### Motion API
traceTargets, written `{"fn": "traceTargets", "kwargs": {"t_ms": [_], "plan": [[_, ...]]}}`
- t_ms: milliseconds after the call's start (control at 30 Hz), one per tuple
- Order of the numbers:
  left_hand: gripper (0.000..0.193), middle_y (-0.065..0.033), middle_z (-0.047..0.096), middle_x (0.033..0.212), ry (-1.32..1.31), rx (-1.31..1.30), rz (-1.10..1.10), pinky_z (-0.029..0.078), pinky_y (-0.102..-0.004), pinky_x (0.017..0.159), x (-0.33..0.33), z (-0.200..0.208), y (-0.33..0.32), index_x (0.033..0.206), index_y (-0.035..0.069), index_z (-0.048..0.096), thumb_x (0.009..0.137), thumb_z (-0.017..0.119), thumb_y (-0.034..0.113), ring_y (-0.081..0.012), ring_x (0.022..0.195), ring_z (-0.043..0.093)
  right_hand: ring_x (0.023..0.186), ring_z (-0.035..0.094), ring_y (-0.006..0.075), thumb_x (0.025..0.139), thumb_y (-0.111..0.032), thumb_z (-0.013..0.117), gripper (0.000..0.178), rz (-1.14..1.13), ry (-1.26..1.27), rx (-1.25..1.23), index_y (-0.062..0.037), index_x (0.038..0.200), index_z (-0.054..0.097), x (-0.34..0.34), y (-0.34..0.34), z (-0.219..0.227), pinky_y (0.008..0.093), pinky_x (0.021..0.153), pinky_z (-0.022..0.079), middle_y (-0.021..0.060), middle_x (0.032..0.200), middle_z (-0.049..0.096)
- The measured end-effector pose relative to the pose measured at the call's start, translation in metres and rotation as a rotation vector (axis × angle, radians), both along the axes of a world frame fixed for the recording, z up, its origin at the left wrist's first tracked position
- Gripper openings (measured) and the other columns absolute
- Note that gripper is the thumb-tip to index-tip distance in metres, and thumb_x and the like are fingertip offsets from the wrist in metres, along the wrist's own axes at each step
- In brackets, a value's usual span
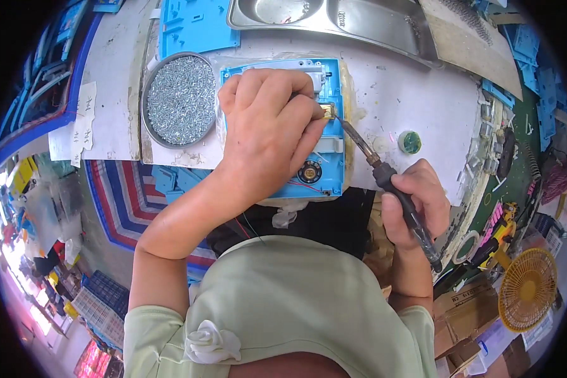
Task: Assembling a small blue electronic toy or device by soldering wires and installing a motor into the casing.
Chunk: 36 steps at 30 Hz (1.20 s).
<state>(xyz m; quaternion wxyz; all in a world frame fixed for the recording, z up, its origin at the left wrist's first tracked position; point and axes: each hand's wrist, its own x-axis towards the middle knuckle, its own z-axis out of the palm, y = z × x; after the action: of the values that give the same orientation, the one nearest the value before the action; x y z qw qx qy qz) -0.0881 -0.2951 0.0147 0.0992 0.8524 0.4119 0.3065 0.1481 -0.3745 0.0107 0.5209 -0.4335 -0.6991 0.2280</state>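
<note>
One soldering iron (386,175) in right hand (424,200), blue casing (332,169)

With the dial centred on your view, you find a round dish (144,106) filled with small silvery metal pieces at 10 o'clock. A steel compartment tray (375,24) lies at 1 o'clock. Your 4 o'clock sector contains a yellow fan (528,290) and, near it, a cardboard box (469,312). Locate red, white and blue striped sheeting (110,205) at 9 o'clock.
</note>
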Motion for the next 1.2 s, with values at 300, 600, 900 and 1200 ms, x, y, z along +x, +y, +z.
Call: {"fn": "traceTargets", "kwargs": {"t_ms": [300, 600, 900, 1200], "plan": [[0.019, -0.0029, 0.060, 0.103, -0.004, 0.005, 0.005, 0.034, -0.0394, 0.086, 0.001, 0.000, 0.000, 0.090, 0.011, 0.069, 0.074, 0.080, 0.012, -0.0250, 0.095, 0.053, 0.053, 0.048, 0.0191, 0.080, -0.006, 0.078, 0.024, 0.006, -0.028, -0.025, -0.0001, 0.100, 0.065, 0.001, -0.001, 0.003, 0.0304, 0.050, 0.036, 0.0057, 0.064, 0.055], [0.020, -0.0032, 0.061, 0.103, -0.011, 0.004, 0.005, 0.034, -0.0393, 0.087, 0.001, -0.001, 0.000, 0.089, 0.010, 0.069, 0.073, 0.080, 0.011, -0.0253, 0.094, 0.054, 0.054, 0.047, 0.0186, 0.080, -0.005, 0.078, 0.026, -0.007, -0.015, -0.003, 0.0004, 0.101, 0.065, 0.003, -0.001, 0.003, 0.0305, 0.051, 0.036, 0.0052, 0.064, 0.055], [0.021, -0.0028, 0.062, 0.102, -0.017, 0.019, 0.001, 0.036, -0.0389, 0.086, -0.001, -0.001, 0.001, 0.090, 0.011, 0.071, 0.072, 0.081, 0.011, -0.0246, 0.095, 0.055, 0.053, 0.048, 0.0184, 0.081, -0.006, 0.078, 0.026, -0.011, -0.012, -0.012, 0.0009, 0.102, 0.064, 0.010, -0.001, 0.004, 0.0300, 0.050, 0.036, 0.0061, 0.065, 0.056], [0.022, -0.0021, 0.064, 0.093, -0.046, 0.049, -0.034, 0.039, -0.0360, 0.083, -0.003, 0.007, 0.002, 0.093, 0.009, 0.074, 0.073, 0.080, 0.005, -0.0214, 0.085, 0.058, 0.053, 0.048, 0.0181, 0.082, -0.005, 0.078, 0.026, -0.036, 0.001, 0.016, 0.0014, 0.102, 0.064, 0.012, 0.001, 0.001, 0.0300, 0.051, 0.036, 0.0070, 0.066, 0.058]]}}
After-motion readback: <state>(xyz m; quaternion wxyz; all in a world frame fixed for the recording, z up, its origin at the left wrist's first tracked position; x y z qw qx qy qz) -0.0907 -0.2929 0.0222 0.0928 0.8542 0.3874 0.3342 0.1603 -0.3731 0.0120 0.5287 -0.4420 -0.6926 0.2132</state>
